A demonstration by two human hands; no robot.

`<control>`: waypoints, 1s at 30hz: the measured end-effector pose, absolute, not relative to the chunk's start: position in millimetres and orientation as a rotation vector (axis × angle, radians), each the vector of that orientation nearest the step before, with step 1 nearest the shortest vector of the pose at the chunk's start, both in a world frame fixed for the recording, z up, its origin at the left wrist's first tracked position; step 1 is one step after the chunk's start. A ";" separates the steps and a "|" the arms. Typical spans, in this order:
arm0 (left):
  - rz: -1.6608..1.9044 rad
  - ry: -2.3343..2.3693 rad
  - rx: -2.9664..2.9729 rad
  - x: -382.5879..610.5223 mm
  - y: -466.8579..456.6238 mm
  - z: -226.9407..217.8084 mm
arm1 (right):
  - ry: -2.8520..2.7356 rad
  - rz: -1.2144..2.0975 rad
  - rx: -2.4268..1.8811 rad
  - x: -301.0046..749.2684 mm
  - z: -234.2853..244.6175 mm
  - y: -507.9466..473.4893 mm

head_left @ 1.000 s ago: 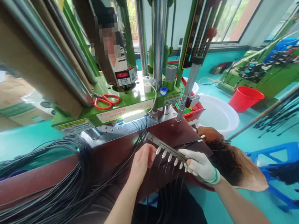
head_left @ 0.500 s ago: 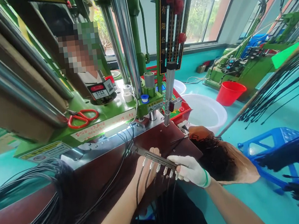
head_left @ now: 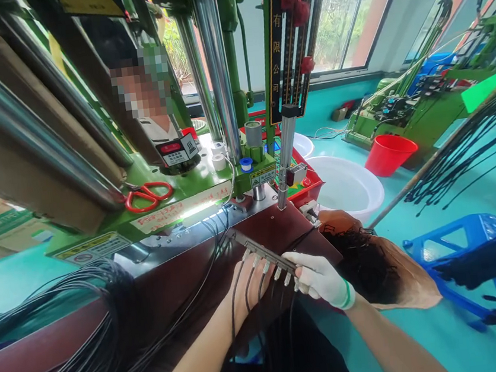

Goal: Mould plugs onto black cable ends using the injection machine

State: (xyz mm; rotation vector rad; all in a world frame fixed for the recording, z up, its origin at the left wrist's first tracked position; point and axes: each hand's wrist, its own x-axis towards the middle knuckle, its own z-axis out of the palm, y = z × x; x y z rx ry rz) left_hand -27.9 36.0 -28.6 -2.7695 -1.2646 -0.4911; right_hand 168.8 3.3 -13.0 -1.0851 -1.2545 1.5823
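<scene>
A narrow dark metal bar (head_left: 262, 252) slants across the middle of the head view, with several silver cable connectors (head_left: 267, 266) along its lower side. Black cables (head_left: 262, 310) hang from the connectors toward my lap. My right hand (head_left: 321, 279), in a white glove with a green cuff, is closed around the bar's right end. Bare, my left hand (head_left: 251, 284) lies beneath the bar's middle, with cables passing over it. Its fingertips are hidden by the bar and connectors, so I cannot tell how its fingers are bent.
A green press (head_left: 176, 185) stands ahead, with red-handled scissors (head_left: 148, 196) on it. A thick bundle of black cables (head_left: 112, 297) lies left on the brown worktable (head_left: 186, 276). To the right are a bag of black pieces (head_left: 408, 272), a white tub (head_left: 376, 186) and a blue stool (head_left: 454, 231). A person is behind the press.
The left hand's fingertips, visible past the bar before, have drawn back under it. The right hand keeps its hold on the bar. The whole view has shifted slightly.
</scene>
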 end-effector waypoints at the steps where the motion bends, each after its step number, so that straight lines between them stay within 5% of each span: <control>1: -0.463 -1.339 -2.778 -31.3 41.2 -27.8 | -1.208 1.603 -1.127 169.5 -10.7 4.5; 9: -0.243 -1.562 -2.857 -71.3 23.3 2.7 | -1.401 1.672 -1.382 191.1 15.4 30.2; 20: -0.800 -1.793 -2.739 -109.6 4.6 17.0 | -2.378 1.231 -1.746 167.5 49.7 129.8; 30: -1.484 -2.320 -2.560 -137.2 24.5 8.1 | -2.854 0.641 -1.332 114.7 24.0 182.7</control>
